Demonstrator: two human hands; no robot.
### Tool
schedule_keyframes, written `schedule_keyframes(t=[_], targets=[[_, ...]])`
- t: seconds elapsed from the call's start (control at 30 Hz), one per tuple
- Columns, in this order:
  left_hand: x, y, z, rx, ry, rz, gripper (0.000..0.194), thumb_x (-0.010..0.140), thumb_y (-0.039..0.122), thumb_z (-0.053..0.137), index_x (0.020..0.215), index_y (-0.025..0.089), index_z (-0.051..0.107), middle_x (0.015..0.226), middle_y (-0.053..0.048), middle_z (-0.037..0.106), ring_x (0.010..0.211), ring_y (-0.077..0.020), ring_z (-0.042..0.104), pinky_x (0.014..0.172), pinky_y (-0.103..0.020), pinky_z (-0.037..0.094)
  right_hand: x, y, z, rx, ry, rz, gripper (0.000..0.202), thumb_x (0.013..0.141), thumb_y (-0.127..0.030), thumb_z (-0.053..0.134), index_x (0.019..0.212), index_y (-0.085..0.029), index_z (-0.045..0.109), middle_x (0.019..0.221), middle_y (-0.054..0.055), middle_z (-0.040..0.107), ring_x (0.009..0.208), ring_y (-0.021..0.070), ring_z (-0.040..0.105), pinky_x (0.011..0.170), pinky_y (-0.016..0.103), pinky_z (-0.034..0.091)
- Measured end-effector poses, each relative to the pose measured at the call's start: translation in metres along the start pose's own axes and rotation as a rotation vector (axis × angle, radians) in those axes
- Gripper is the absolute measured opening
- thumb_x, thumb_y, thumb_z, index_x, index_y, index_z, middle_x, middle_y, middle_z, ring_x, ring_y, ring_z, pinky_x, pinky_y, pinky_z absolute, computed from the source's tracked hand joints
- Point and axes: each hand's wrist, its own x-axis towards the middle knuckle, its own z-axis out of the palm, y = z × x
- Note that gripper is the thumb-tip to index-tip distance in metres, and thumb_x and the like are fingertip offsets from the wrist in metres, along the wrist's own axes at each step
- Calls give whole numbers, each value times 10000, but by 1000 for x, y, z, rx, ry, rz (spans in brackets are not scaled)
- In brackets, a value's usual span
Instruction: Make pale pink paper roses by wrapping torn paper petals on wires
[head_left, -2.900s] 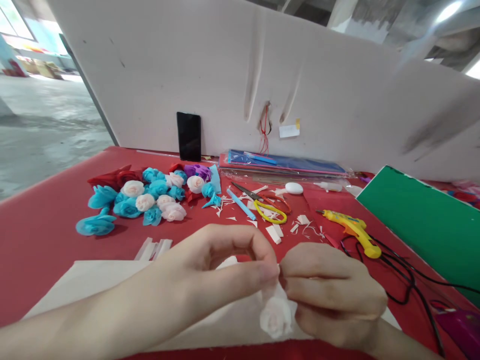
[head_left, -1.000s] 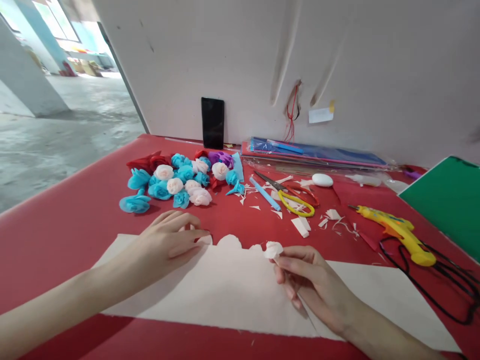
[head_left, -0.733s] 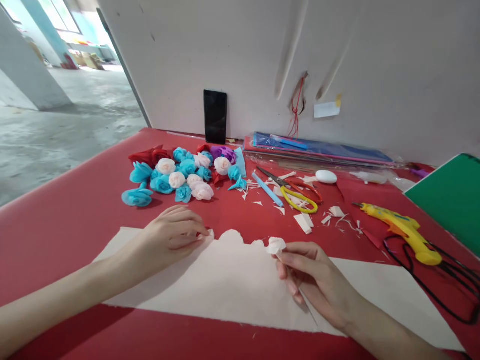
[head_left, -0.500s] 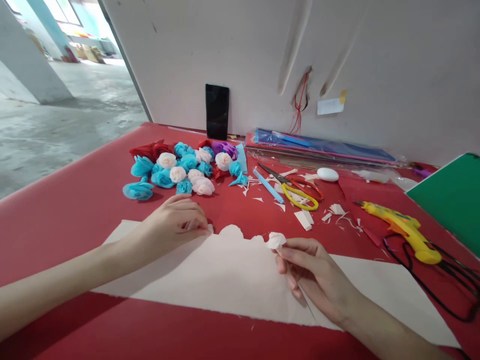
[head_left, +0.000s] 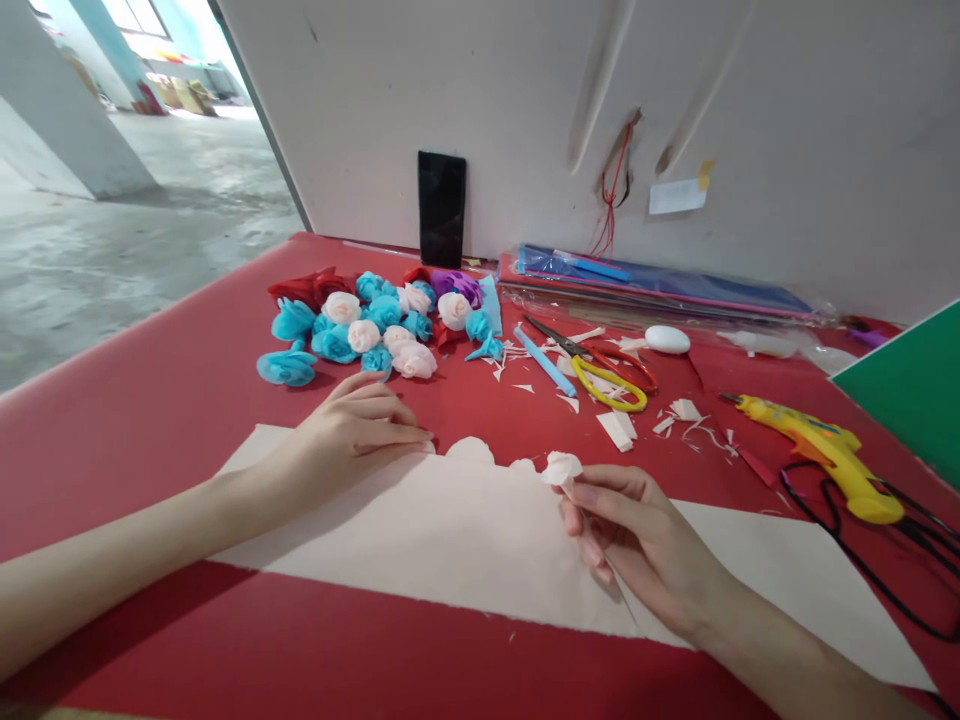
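Observation:
A long pale sheet of paper lies across the red table, with rounded petal pieces along its far edge. My left hand rests over the sheet's left part, its fingertips close together at a small pale piece by the edge; whether they grip it is hard to tell. Between the thumb and fingers of my right hand is a small white paper flower, held upright above the sheet. Beyond my left hand sits a cluster of blue, pale pink, red and purple paper flowers.
Scissors and a light blue pen lie among paper scraps behind the sheet. A yellow glue gun with a black cord is at right. A phone leans on the back panel beside wrapped paper packs.
The view has shifted slightly, moving everything a little right and up. The fingers of my left hand have straightened and lie closer together. My right hand keeps its hold on the flower.

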Motion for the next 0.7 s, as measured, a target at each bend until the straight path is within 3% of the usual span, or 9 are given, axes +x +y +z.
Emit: schedule_keyframes(t=[0.1, 0.3, 0.57, 0.7], targets=[[-1, -7, 3, -20, 27, 17, 287, 891, 237, 491, 793, 245, 760, 783, 3, 745, 793, -181, 615, 1028, -414, 362, 0, 0, 0, -5, -6, 4, 118, 735, -246, 787, 699, -137, 762, 568, -6, 650, 364, 48, 521, 310, 132, 403], [1, -15, 6, -76, 106, 13, 251, 812, 328, 533, 684, 241, 730, 607, 13, 683, 591, -157, 589, 1086, -485, 282, 0, 1, -2, -11, -8, 1, 117, 739, -252, 785, 702, -142, 770, 565, -7, 651, 363, 44, 527, 314, 123, 415], [0, -12, 1, -202, 72, -46, 170, 827, 302, 575, 729, 220, 685, 777, -17, 735, 816, -211, 626, 991, -393, 360, 2, 1, -3, -7, -13, -1, 112, 742, -250, 785, 717, -141, 776, 567, -6, 654, 365, 38, 529, 325, 114, 424], [-3, -15, 3, -280, 53, -115, 184, 823, 343, 578, 732, 205, 658, 709, 6, 678, 745, -195, 595, 851, -315, 412, 1, 1, -3, 2, -14, -1, 103, 743, -245, 786, 703, -150, 773, 569, -7, 657, 365, 37, 530, 329, 113, 425]])
